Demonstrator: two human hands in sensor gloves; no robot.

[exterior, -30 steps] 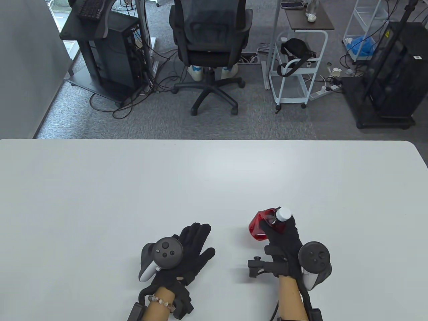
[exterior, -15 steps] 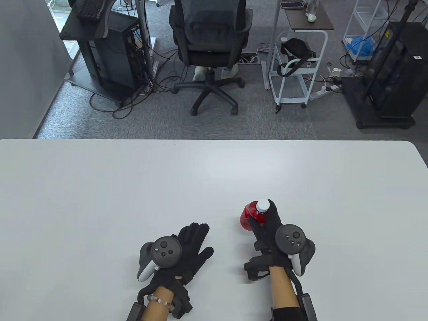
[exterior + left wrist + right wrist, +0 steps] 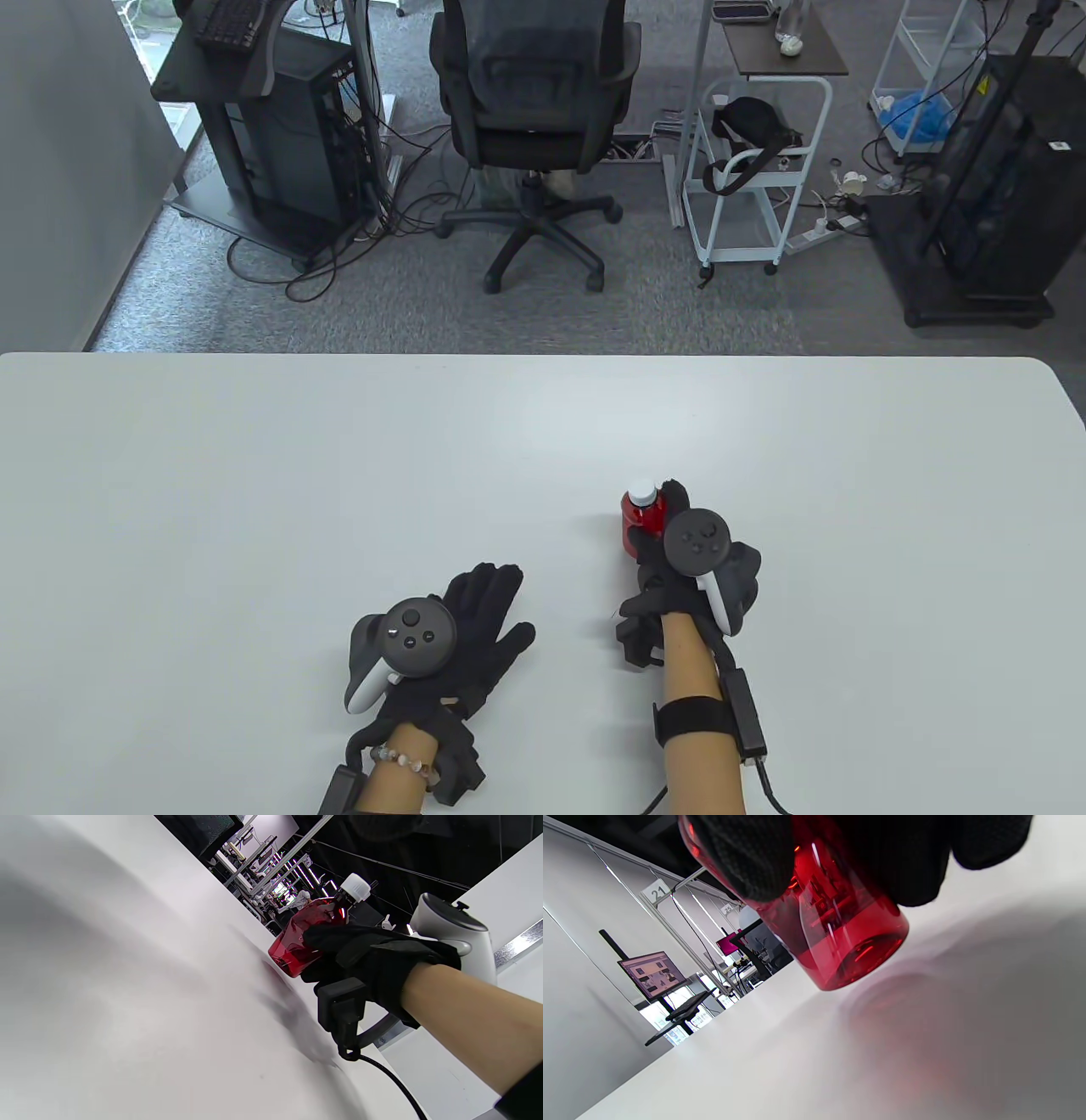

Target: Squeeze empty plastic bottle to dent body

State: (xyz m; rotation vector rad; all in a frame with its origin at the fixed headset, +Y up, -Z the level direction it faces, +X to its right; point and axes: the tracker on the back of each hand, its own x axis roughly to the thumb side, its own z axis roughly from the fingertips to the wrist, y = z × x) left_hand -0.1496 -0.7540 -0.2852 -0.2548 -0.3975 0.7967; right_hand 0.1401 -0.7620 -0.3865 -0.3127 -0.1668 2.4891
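So, compared with a second ago, the red bottle has been swung from lying tipped over in the right hand to nearly upright, and carried a bit further out over the table. In the right wrist view its base is seen just above the surface, tilted, with a reddish shadow under it, so it's probably not set down yet. The body is wrapped by the gloved fingers around its upper half, white cap left free. No dent can be made out yet, so the squeeze itself is judged still to come.

The left hand is laid flat and spread on the table, holding nothing, barely shifted.

Hidden stuff: the gripped part of the wall is covered by the glove in every view, so a small crease there can't be ruled out. Emptiness can't be confirmed either, only tinted plastic is seen.
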